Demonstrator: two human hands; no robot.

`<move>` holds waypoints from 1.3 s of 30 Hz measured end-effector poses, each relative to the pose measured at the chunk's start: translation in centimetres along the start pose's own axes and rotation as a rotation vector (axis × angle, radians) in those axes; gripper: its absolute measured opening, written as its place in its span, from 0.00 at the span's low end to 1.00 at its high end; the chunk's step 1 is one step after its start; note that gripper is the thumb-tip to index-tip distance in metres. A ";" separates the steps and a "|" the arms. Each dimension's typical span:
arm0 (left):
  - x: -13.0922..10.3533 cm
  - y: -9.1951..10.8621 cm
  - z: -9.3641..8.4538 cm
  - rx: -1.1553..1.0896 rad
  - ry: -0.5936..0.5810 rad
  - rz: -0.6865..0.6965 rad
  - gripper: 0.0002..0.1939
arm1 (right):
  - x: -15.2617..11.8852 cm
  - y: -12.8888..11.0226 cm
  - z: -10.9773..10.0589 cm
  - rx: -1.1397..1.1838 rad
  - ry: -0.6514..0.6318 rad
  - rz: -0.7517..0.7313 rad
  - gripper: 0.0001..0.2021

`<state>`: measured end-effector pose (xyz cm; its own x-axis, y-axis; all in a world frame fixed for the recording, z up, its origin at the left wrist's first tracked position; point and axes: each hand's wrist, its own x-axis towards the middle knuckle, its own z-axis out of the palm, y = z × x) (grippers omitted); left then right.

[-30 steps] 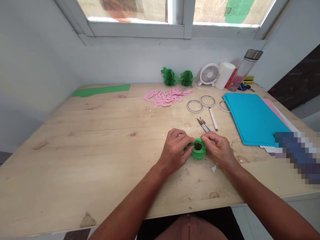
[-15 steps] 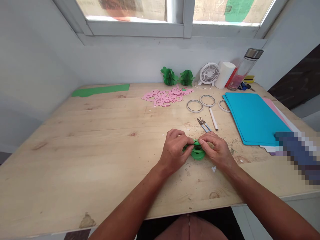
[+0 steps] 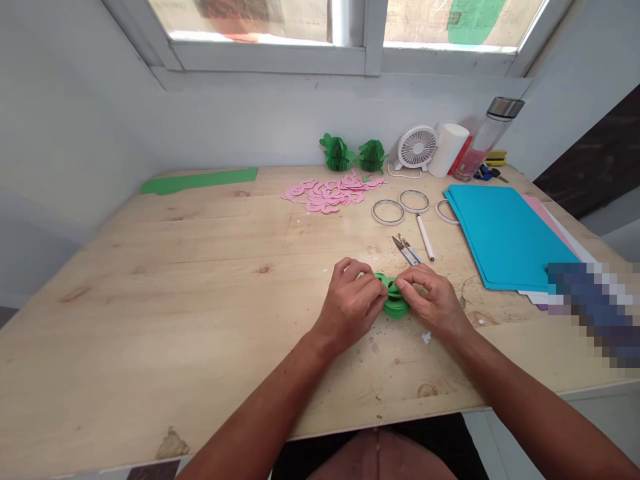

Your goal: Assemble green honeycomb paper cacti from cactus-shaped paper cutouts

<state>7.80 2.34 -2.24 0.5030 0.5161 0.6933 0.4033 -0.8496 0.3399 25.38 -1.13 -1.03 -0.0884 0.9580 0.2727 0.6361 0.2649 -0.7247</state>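
Note:
Between my hands, low over the wooden table [image 3: 200, 307], is a green paper piece [image 3: 397, 308] with rounded layers and dark gaps. My left hand [image 3: 353, 300] pinches its left side, fingers curled. On the right edge, the thumb and forefinger of my right hand [image 3: 433, 297] are closed. Small snips [image 3: 406, 250] lie just beyond my fingers, beside a white pen [image 3: 425, 237]. A white paper scrap [image 3: 427, 337] rests below my right hand.
Pink paper cutouts [image 3: 330, 195], two green paper figures [image 3: 337, 155], tape rings [image 3: 388, 212], a small fan [image 3: 417, 147] and a glass bottle [image 3: 487, 140] stand or lie farther back. Blue sheets [image 3: 515, 237] lie right; a green strip [image 3: 200, 180] lies back left.
My left fingers have shifted slightly on the green paper piece, and more of its upper layer shows between my hands. My right hand keeps nearly the same pose.

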 end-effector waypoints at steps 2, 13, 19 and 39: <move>0.1 0.1 -0.1 -0.006 -0.003 0.015 0.08 | 0.0 -0.1 0.0 0.008 0.001 -0.002 0.11; 0.3 0.0 -0.8 0.034 -0.041 0.037 0.10 | 0.0 -0.4 -0.3 0.033 -0.078 -0.007 0.10; 0.6 -0.1 -0.9 0.078 -0.055 0.095 0.10 | -0.1 -0.2 -0.1 0.096 -0.101 -0.021 0.09; -1.9 0.0 -1.0 -0.062 -0.103 0.055 0.06 | -0.2 0.0 0.2 0.127 -0.002 0.148 0.10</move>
<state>6.02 1.26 -2.93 0.6001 0.4743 0.6441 0.3267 -0.8804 0.3438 25.25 -1.29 -1.15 -0.0028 0.9877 0.1561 0.5408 0.1328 -0.8306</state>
